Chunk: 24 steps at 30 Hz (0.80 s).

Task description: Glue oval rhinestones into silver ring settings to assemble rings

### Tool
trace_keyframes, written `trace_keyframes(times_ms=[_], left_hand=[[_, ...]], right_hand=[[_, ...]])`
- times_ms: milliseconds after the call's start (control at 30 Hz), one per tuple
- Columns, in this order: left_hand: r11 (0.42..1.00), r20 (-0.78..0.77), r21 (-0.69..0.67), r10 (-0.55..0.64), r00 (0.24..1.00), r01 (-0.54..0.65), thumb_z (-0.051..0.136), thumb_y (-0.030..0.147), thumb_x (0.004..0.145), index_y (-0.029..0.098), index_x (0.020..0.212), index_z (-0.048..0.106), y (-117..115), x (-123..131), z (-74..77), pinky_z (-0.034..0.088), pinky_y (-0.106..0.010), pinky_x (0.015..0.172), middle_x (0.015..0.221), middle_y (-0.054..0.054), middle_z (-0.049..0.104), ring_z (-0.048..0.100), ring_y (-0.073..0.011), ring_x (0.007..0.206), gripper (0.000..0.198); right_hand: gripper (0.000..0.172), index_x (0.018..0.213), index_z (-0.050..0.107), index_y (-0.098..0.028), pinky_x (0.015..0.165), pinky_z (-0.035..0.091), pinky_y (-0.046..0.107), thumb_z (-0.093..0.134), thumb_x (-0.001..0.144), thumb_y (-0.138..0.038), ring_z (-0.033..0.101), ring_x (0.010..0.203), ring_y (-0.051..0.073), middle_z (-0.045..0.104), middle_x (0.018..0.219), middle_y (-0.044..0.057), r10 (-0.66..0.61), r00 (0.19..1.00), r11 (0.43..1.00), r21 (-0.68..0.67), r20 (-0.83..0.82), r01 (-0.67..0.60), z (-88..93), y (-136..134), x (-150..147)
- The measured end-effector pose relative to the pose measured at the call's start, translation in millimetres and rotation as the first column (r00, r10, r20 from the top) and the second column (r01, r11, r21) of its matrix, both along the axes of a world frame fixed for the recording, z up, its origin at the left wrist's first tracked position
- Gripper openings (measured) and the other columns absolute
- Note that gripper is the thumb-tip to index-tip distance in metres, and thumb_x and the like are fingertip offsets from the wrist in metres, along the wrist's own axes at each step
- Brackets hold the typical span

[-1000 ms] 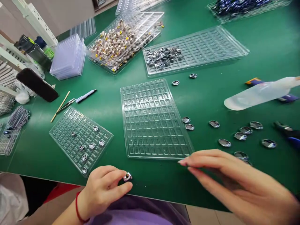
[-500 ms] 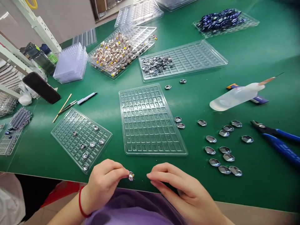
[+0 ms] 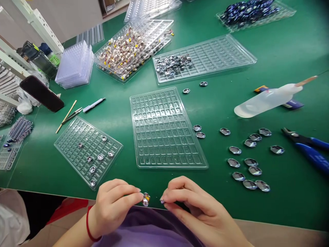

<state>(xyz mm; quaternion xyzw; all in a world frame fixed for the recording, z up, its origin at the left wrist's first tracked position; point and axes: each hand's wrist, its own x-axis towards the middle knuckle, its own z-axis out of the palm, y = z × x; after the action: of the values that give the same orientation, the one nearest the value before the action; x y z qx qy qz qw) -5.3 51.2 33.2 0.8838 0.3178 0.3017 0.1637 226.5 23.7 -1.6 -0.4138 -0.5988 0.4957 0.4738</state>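
Between thumb and forefinger, my left hand (image 3: 115,206) pinches a small shiny piece (image 3: 146,199) with silver and yellow on it, near the table's front edge. Facing it from the right, my right hand (image 3: 192,209) has its fingertips closed on a tiny pale bit (image 3: 162,201) too small to make out. A gap separates the two hands. Just beyond them lies a clear tray (image 3: 168,137) with rows of small pockets. Left of it, a smaller clear tray (image 3: 77,151) holds several silver gems. More oval silver gems (image 3: 250,162) lie loose to the right.
Blue-handled pliers (image 3: 311,151) and a white squeeze bottle (image 3: 264,103) lie at the right. Behind are a tray of silver gems (image 3: 205,60) and a tray of yellow-and-white pieces (image 3: 120,55). A phone (image 3: 42,92), tweezers (image 3: 73,114) and a pen (image 3: 94,105) are at the left.
The piece in my left hand has turned, showing more yellow, and sits slightly lower. A tiny bit now shows at my right fingertips. The view has shifted slightly.
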Motion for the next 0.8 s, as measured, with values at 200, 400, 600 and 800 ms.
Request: trace_keyframes(times_ms=[200,400,600,800], left_hand=[[1.000,0.005,-0.001,0.008,1.000,-0.008,0.052,0.008,0.094,0.013,0.100,0.069,-1.2,-0.2,-0.3,0.057,-0.028,0.065,0.084,-0.008,0.077,0.067,-0.0163,0.074,0.019],[1.000,-0.006,0.018,0.004,1.000,-0.004,0.051,0.010,0.096,0.014,0.103,0.068,-2.1,2.1,1.0,0.058,-0.027,0.064,0.085,-0.007,0.077,0.068,-0.0158,0.074,0.019],[0.998,-0.004,0.067,0.004,1.000,-0.004,0.051,0.011,0.096,0.012,0.098,0.069,0.1,4.6,0.8,0.057,-0.026,0.063,0.083,-0.007,0.078,0.068,-0.0154,0.071,0.018],[0.997,0.000,0.081,-0.002,1.000,0.002,0.051,0.011,0.096,0.011,0.096,0.069,0.6,6.0,2.2,0.057,-0.026,0.062,0.082,-0.008,0.078,0.068,-0.0156,0.070,0.018]], right_hand=[[0.028,0.094,0.070,-0.029,0.062,0.057,0.021,0.060,0.085,-0.005,0.065,0.074,0.012,0.056,0.084,0.001,-0.014,0.999,1.000,-0.016,-0.034,0.014,-0.8,-5.1,-3.6],[0.042,0.103,0.071,-0.026,0.069,0.061,0.023,0.055,0.081,0.005,0.069,0.083,0.015,0.057,0.091,0.004,-0.096,0.995,0.973,0.215,0.034,0.086,-4.9,-13.5,-3.5],[0.017,0.098,0.072,-0.027,0.062,0.064,0.022,0.064,0.088,-0.016,0.073,0.074,0.017,0.067,0.081,0.003,-0.240,0.969,0.955,0.166,-0.056,0.246,-11.2,-26.3,-13.1],[0.009,0.089,0.069,-0.024,0.069,0.064,0.021,0.072,0.083,-0.017,0.074,0.076,0.017,0.073,0.083,0.004,-0.210,0.965,0.975,0.037,-0.154,0.218,-12.1,-30.5,-13.6]])
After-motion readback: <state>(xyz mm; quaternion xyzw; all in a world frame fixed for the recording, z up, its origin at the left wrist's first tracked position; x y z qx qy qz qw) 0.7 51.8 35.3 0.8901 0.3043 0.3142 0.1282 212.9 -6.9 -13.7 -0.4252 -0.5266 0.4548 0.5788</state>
